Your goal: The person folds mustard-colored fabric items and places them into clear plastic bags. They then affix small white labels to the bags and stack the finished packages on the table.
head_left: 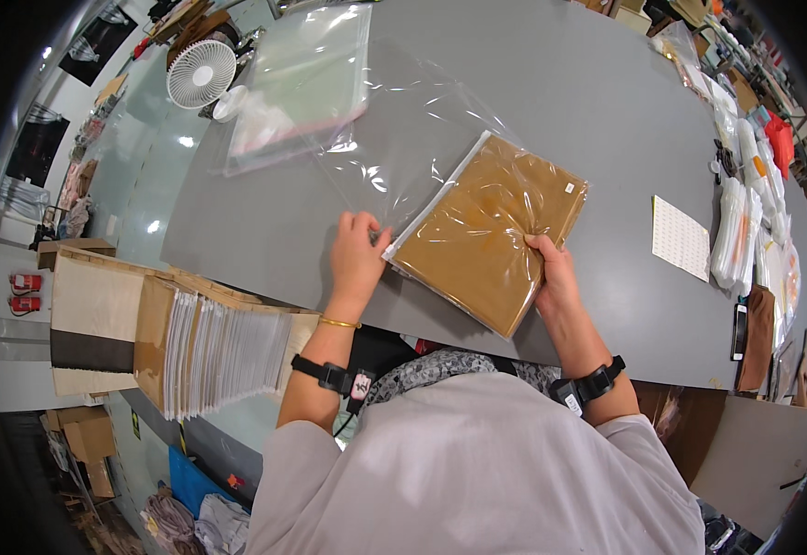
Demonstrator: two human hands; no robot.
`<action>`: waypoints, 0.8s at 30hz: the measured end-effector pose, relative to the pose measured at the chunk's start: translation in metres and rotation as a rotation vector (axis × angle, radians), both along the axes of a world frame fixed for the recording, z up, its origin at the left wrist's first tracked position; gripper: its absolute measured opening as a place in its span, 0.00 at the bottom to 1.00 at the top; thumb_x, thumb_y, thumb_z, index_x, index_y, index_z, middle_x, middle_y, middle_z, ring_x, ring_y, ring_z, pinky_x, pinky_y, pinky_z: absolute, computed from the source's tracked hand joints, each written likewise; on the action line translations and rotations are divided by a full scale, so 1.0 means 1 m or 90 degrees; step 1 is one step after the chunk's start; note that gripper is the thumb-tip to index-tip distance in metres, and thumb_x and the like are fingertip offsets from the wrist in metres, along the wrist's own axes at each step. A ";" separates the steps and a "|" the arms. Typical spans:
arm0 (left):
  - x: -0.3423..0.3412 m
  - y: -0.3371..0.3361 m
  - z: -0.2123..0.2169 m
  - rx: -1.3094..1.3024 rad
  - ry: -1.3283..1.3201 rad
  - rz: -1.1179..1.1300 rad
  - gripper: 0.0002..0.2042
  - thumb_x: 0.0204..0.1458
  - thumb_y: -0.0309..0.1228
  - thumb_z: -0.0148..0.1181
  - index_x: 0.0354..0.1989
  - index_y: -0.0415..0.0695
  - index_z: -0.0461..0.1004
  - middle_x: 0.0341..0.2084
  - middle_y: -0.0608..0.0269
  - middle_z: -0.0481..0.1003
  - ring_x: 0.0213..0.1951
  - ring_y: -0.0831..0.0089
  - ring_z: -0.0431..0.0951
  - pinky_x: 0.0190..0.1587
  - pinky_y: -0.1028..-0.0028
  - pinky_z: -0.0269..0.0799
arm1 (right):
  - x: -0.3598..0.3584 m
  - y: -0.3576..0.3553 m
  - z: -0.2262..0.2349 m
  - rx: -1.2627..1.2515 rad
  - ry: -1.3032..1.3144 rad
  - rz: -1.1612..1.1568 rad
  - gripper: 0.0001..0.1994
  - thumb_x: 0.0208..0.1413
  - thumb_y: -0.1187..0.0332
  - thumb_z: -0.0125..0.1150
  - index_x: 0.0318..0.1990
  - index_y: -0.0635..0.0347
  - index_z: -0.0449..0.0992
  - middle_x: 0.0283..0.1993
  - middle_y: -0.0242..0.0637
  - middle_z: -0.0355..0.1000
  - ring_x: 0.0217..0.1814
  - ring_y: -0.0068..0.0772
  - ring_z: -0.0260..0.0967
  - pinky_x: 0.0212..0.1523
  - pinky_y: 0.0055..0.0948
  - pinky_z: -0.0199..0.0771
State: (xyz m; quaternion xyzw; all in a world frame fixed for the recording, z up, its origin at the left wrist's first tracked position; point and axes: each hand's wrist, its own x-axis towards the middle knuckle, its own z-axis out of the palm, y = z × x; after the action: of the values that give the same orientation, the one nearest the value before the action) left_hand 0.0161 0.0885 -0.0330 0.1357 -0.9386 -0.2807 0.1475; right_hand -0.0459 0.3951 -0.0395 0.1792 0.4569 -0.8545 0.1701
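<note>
A flat brown package point(491, 231) in shiny clear plastic lies tilted over the grey table in front of me. It has a white strip along its left edge and a small white label near its far right corner. My right hand point(556, 273) grips its right side, thumb on top and fingers underneath, creasing the plastic. Beside the package's near left corner, my left hand point(359, 254) pinches the edge of a loose clear plastic bag point(403, 129). That bag spreads over the table beyond my left hand and reaches the package's left edge; whether it covers the package I cannot tell.
A stack of clear bags point(306, 88) lies at the far left, near a white fan point(202, 74). On the right are a sheet of small labels point(681, 238) and several plastic-wrapped packs point(732, 231). Left of me stands a box of upright packs point(218, 351) below the grey table point(607, 333).
</note>
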 end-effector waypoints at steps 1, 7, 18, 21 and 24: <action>0.000 -0.001 -0.003 0.115 -0.021 0.040 0.09 0.58 0.27 0.68 0.41 0.41 0.74 0.45 0.56 0.76 0.41 0.62 0.80 0.44 0.64 0.80 | 0.000 0.000 0.001 -0.004 -0.005 -0.004 0.18 0.61 0.72 0.62 0.58 0.67 0.72 0.49 0.43 0.80 0.47 0.37 0.82 0.49 0.36 0.86; -0.015 -0.003 -0.007 0.901 0.010 0.153 0.07 0.64 0.29 0.66 0.41 0.42 0.72 0.43 0.61 0.77 0.38 0.70 0.82 0.39 0.72 0.85 | -0.024 -0.005 0.014 -0.261 -0.134 0.006 0.19 0.62 0.68 0.63 0.59 0.65 0.74 0.54 0.45 0.80 0.51 0.41 0.82 0.52 0.41 0.87; -0.027 0.011 0.001 0.879 -0.057 0.109 0.09 0.70 0.28 0.52 0.53 0.41 0.61 0.45 0.52 0.76 0.44 0.59 0.84 0.48 0.54 0.86 | -0.033 0.001 0.062 0.352 0.184 0.223 0.30 0.58 0.62 0.75 0.64 0.66 0.72 0.59 0.42 0.78 0.61 0.44 0.75 0.64 0.44 0.74; -0.029 0.016 0.007 0.865 -0.060 0.111 0.09 0.70 0.29 0.53 0.53 0.42 0.63 0.46 0.54 0.75 0.45 0.62 0.82 0.49 0.57 0.85 | -0.011 -0.026 0.088 0.873 0.660 0.139 0.36 0.50 0.58 0.81 0.65 0.62 0.72 0.67 0.48 0.71 0.68 0.52 0.69 0.67 0.47 0.71; -0.029 0.019 0.011 0.867 -0.052 0.094 0.09 0.71 0.31 0.52 0.52 0.43 0.62 0.46 0.55 0.74 0.43 0.63 0.82 0.48 0.59 0.85 | 0.011 -0.086 0.069 0.951 0.957 0.352 0.46 0.47 0.51 0.79 0.74 0.46 0.66 0.74 0.59 0.61 0.70 0.69 0.65 0.61 0.58 0.74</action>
State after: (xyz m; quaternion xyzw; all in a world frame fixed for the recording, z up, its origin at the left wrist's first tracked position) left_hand -0.0125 0.1072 -0.0219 0.2726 -0.5457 -0.7923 0.0127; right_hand -0.0353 0.3089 0.0293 -0.4386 0.8715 -0.1851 -0.1177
